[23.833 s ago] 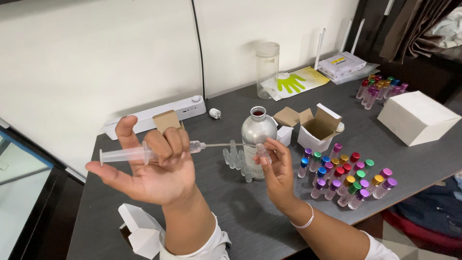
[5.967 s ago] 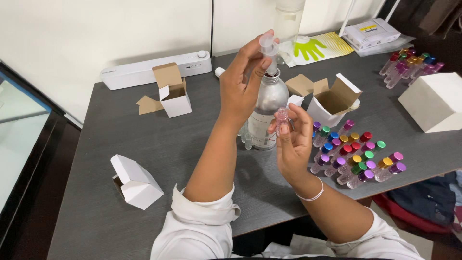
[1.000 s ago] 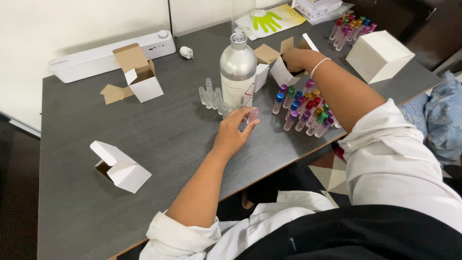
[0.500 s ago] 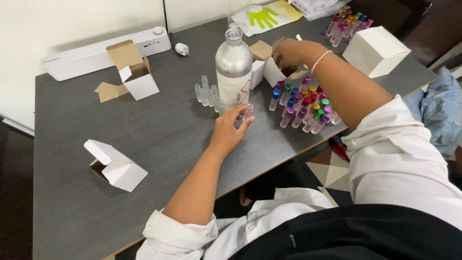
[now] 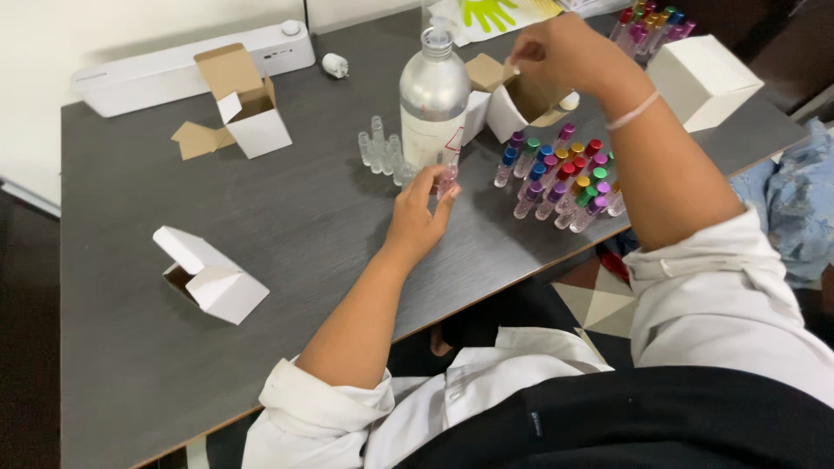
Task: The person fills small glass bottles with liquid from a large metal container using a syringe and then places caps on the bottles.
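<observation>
Left hand [image 5: 419, 215] pinched a small clear vial [image 5: 448, 176] right by the big silver bottle [image 5: 433, 100] on the grey worktop [image 5: 295, 226], while the right hand [image 5: 556, 54] dipped into an open cardboard box [image 5: 512, 102] behind the colour-capped vials [image 5: 565, 178].

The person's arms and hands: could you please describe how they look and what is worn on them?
Both hands are bare, without gloves. The left hand comes from a white sleeve pushed up near the elbow, bunched in folds. The right hand has a thin pale band round the wrist, and its white sleeve is likewise pushed up the arm. No rings or markings can be made out.
</observation>
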